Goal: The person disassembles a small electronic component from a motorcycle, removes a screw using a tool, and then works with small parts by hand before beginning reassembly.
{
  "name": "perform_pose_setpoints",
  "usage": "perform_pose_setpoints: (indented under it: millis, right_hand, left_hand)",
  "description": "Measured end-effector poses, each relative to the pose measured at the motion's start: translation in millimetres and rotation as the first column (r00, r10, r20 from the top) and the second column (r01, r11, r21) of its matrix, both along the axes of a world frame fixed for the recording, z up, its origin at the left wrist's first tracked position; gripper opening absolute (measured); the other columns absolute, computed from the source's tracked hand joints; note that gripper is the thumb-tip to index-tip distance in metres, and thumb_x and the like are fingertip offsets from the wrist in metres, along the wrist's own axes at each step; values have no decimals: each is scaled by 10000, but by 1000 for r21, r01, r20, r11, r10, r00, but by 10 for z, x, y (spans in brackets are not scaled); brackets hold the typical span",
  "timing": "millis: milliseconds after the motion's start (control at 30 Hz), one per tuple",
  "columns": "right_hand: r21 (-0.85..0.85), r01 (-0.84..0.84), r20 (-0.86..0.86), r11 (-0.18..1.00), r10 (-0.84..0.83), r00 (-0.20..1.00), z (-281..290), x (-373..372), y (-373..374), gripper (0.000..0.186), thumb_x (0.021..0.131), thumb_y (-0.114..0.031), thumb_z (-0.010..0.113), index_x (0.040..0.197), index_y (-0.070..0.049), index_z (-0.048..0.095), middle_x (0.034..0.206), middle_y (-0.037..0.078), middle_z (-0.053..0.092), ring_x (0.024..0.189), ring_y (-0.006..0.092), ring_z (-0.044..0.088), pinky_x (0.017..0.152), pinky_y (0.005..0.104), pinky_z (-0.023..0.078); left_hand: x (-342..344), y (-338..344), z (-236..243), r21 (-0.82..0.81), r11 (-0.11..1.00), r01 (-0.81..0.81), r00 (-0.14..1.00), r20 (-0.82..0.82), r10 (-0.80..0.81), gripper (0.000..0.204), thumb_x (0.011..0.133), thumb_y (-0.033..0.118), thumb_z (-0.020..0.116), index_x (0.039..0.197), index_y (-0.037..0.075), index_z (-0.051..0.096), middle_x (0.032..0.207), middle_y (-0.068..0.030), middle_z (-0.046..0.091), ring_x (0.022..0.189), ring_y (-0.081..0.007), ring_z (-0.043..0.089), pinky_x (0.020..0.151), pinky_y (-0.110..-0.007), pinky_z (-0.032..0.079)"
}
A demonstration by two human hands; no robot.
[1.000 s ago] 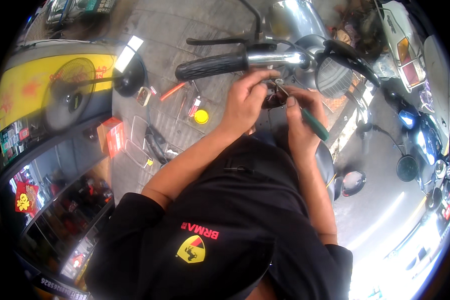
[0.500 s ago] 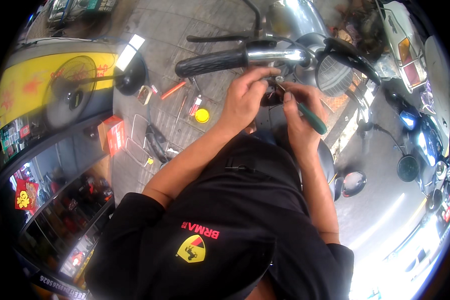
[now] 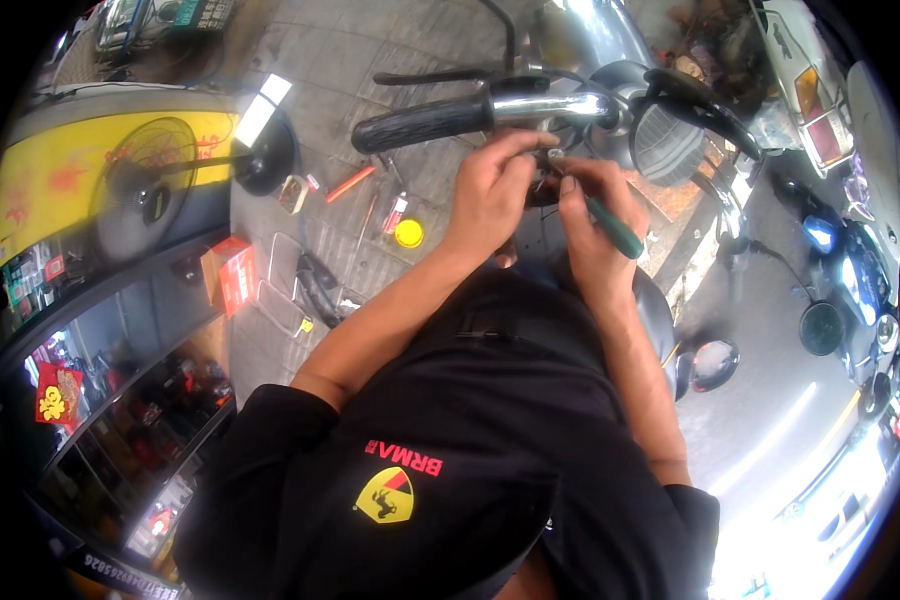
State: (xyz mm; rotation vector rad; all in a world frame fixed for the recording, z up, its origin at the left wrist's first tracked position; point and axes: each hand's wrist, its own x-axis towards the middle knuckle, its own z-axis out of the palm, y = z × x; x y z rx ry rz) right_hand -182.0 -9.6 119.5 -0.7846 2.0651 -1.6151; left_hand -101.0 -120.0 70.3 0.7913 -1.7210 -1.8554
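While the grey pavement [image 3: 315, 55] spreads beneath everything, a two-wheeler stands over its upper part, its handlebar [image 3: 555, 107] with a black ribbed grip [image 3: 425, 125] reaching across just above the hands. A fan [image 3: 150, 190] leans along the pavement's left edge, in front of a yellow panel [image 3: 40, 165]. Lower along that same edge sits a red box [image 3: 235, 277].

Both hands work close together below the handlebar. The left hand [image 3: 492, 190] has its fingers closed about a small dark part [image 3: 542, 190], the index finger stretched over its top. The right hand [image 3: 602, 205] is wrapped around a green-handled tool [image 3: 620, 232], whose thin shaft points up and left toward the dark part; whether its tip is seated cannot be told. Well in from the pavement's left edge lie an orange-red stick [image 3: 350, 184], a round yellow lid [image 3: 408, 233] and, just beside the lid, a red-and-white tube [image 3: 396, 212]. Smallest is a pale metal piece [image 3: 556, 155] at the upper end of the dark part, between the fingertips.

With the dark part apparently held in the air, a slack left grip could let it twist under the tool. A tip pushed off-line could slip toward the left index finger, and the metal piece, if loose, could drop onto the pavement.
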Motion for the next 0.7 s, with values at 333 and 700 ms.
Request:
perform_pose_setpoints:
  millis: [333,700]
  right_hand:
    - [-81,19,304,997,6,953,43,-220,98,136,916,-59,582,979,37,655,871,69,681,874,117,651,786,261,501]
    - [-252,64,424,966,51,904,-122,-299,150,115,907,-91,597,934,18,623,867,54,674,860,99,644,771,256,495]
  left_hand:
    - [37,-152,253,513,833,208,963,45,-268,415,955,264,444,1286,48,568,1001,-85,686,729,-173,652,613,-305,528]
    - [-105,-273,284,553,791,261,918,112,-382,415,934,317,435,1237,59,554,1045,-82,663,819,-205,653,613,-351,546]
